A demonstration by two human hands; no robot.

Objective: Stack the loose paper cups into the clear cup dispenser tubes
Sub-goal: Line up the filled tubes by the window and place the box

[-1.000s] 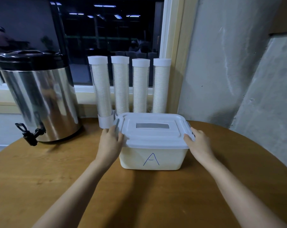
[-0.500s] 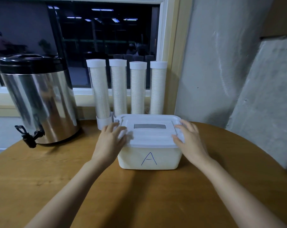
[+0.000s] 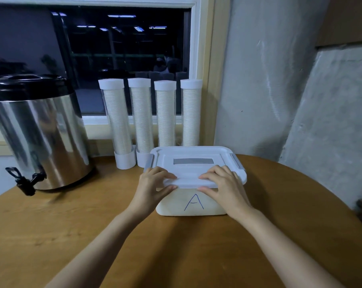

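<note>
A white plastic box (image 3: 191, 204) marked with a blue "A" sits on the round wooden table. Its white lid (image 3: 194, 163) is on top, side latches flipped out. My left hand (image 3: 153, 188) pinches the lid's front edge at the left, thumb under the rim. My right hand (image 3: 223, 186) grips the same edge at the right. Behind the box stand several clear dispenser tubes (image 3: 141, 117) with white caps, each filled with stacked paper cups. The box's contents are hidden.
A large steel drink urn (image 3: 38, 134) with a black lid and black tap stands at the table's left rear. A dark window runs behind the tubes. A grey wall and a leaning panel (image 3: 331, 121) close off the right. The wooden tabletop (image 3: 51, 225) extends toward me.
Both hands left the box's side latches, slid over the lid and came to its front edge, where they now pinch the rim. The camera moved closer.
</note>
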